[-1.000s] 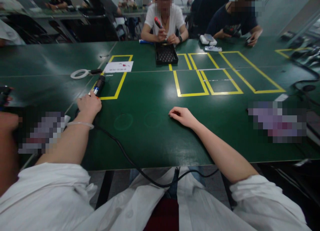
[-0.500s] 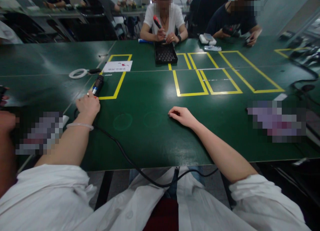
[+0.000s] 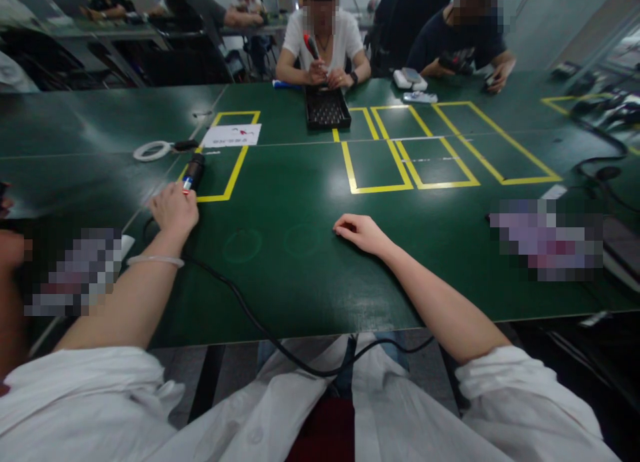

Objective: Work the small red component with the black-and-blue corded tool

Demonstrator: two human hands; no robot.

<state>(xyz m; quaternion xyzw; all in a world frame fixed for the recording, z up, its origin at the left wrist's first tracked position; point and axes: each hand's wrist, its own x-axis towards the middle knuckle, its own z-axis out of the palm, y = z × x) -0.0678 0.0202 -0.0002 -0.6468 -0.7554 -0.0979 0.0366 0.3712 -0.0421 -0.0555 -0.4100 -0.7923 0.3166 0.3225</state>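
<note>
My left hand (image 3: 174,212) is closed round the near end of a black cylindrical tool (image 3: 195,167) with a blue, white and red band. The tool lies over the left side of a yellow taped rectangle (image 3: 237,175), its exact kind unclear. A black cable (image 3: 243,299) comes from near my left wrist, crosses the table and hangs over the edge across my lap. My right hand (image 3: 363,233) rests on the green tabletop (image 3: 320,282), fingers loosely curled, with nothing visible in them. Two faint circles are marked on the surface between my hands.
A white card (image 3: 231,135) and a coiled white cable (image 3: 151,151) lie at the far left. Opposite, a person with a red-and-black tool works over a black tray (image 3: 327,119). More taped rectangles lie at centre right. Blurred-out items (image 3: 550,239) flank both sides.
The view has shifted slightly, moving the scene a little to the left. Both hands keep their places, the left one still on the black tool.
</note>
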